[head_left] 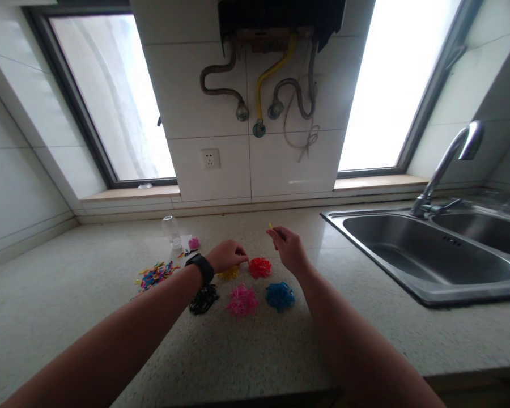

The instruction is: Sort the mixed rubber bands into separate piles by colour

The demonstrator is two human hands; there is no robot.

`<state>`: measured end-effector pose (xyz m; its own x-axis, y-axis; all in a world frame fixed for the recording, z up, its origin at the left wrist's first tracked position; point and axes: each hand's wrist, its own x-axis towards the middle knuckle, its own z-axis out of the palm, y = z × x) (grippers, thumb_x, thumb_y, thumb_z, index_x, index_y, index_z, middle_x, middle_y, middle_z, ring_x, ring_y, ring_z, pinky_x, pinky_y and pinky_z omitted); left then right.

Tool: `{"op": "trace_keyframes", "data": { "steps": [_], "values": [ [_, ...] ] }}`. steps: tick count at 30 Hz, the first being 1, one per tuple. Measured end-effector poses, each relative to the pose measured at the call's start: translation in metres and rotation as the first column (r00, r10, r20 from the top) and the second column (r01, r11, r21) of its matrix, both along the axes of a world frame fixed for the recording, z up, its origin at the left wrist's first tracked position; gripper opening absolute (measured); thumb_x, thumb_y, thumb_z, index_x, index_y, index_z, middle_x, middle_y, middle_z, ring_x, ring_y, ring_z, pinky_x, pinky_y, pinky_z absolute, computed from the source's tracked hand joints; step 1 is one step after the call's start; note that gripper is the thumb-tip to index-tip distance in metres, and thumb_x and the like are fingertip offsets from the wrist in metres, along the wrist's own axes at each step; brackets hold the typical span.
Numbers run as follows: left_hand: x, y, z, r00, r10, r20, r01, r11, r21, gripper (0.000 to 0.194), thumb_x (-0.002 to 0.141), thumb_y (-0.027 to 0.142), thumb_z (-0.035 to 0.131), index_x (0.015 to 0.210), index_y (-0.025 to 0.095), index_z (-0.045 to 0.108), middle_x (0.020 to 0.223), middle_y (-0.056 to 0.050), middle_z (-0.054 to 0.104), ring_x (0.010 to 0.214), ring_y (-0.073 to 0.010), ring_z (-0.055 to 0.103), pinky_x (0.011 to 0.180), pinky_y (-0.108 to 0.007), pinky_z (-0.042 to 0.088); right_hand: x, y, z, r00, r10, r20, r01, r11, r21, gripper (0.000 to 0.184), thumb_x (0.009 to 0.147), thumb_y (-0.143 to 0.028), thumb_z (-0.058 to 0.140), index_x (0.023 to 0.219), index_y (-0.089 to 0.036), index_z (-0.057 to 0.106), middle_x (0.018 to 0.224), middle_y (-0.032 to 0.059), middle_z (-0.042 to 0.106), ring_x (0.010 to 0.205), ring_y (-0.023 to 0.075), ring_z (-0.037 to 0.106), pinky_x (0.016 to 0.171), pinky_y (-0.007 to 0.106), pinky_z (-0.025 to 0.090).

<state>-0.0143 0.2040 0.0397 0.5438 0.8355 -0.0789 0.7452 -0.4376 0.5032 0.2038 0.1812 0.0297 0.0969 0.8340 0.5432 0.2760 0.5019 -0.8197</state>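
My right hand [288, 247] is raised over the counter with its fingers pinched on a thin yellow rubber band [271, 226]. My left hand [228, 255], a black watch on its wrist, has its fingertips closed at the left edge of a red pile of rubber bands [260, 267]; whatever they pinch is too small to make out. Under that hand a yellow pile [228, 274] is partly hidden. Nearer to me lie a black pile [203, 299], a pink pile [242, 300] and a blue pile [280, 296]. A mixed-colour pile [156, 275] is left of my forearm.
Behind the mixed pile stand a clear plastic bottle [171, 232] and a small pink object [194, 243] beside a pale sheet. To the right, a steel sink [433, 249] with a faucet [446, 164] is set into the speckled counter [255, 362]. Pipes hang on the tiled wall.
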Motion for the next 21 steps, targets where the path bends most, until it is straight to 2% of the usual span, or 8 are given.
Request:
{"op": "trace_keyframes", "data": {
  "steps": [8,12,15,18,19,21],
  "values": [
    [0.01,-0.002,0.008,0.999,-0.039,-0.005,0.039,0.999,0.03,0.035,0.095,0.036,0.06,0.122,0.014,0.059,0.122,-0.009,0.06,0.103,-0.0245,0.062,0.086,-0.043,0.055,-0.001,-0.001,0.001,0.998,0.044,0.034,-0.043,0.999,-0.032,0.032,0.087,-0.046,0.059,0.078,-0.017,0.065,0.052,-0.0057,0.046,0.048,0.0111,0.042,0.05,0.024,0.032],
    [0.005,-0.022,0.022,0.997,-0.034,0.072,0.027,0.995,0.092,0.031,0.098,0.037,0.052,0.11,0.012,0.065,0.101,-0.007,0.066,0.089,-0.02,0.064,0.08,-0.037,0.053,-0.003,-0.003,-0.001,0.994,0.078,0.075,-0.073,0.995,-0.063,0.032,0.087,-0.046,0.058,0.078,-0.017,0.065,0.052,-0.0056,0.047,0.049,0.0108,0.041,0.05,0.024,0.032],
    [0.0,-0.066,0.03,0.988,-0.051,0.145,0.03,0.989,0.147,0.035,0.1,0.036,0.043,0.102,0.012,0.069,0.086,-0.005,0.068,0.08,-0.0175,0.063,0.073,-0.03,0.047,-0.005,-0.006,-0.001,0.988,0.095,0.12,-0.088,0.994,-0.066,0.033,0.088,-0.047,0.058,0.08,-0.016,0.065,0.053,-0.0059,0.045,0.049,0.0104,0.041,0.05,0.023,0.032],
    [-0.004,-0.129,0.023,0.975,-0.135,0.175,0.111,0.984,0.141,0.029,0.099,0.033,0.046,0.1,0.016,0.07,0.08,-0.002,0.068,0.072,-0.0135,0.061,0.066,-0.025,0.045,-0.008,-0.01,0.0,0.98,0.107,0.167,-0.101,0.994,-0.047,0.033,0.09,-0.048,0.057,0.085,-0.016,0.067,0.054,-0.006,0.045,0.05,0.0104,0.042,0.051,0.022,0.033],
    [-0.005,-0.15,0.017,0.963,-0.207,0.172,0.189,0.975,0.117,0.025,0.098,0.031,0.049,0.1,0.018,0.07,0.079,-0.002,0.068,0.07,-0.0125,0.061,0.065,-0.023,0.046,-0.008,-0.013,0.001,0.978,0.11,0.179,-0.104,0.994,-0.043,0.033,0.09,-0.048,0.057,0.086,-0.016,0.067,0.054,-0.0059,0.046,0.05,0.0104,0.043,0.051,0.022,0.034],
    [-0.006,-0.186,0.003,0.881,-0.428,0.201,0.41,0.903,0.129,0.025,0.1,0.031,0.048,0.114,0.017,0.064,0.101,-0.007,0.067,0.083,-0.0148,0.063,0.073,-0.028,0.053,-0.01,-0.017,0.004,0.973,0.12,0.195,-0.114,0.993,-0.043,0.033,0.091,-0.048,0.056,0.086,-0.017,0.067,0.055,-0.0057,0.046,0.051,0.0106,0.044,0.052,0.022,0.035]
  ]
}}
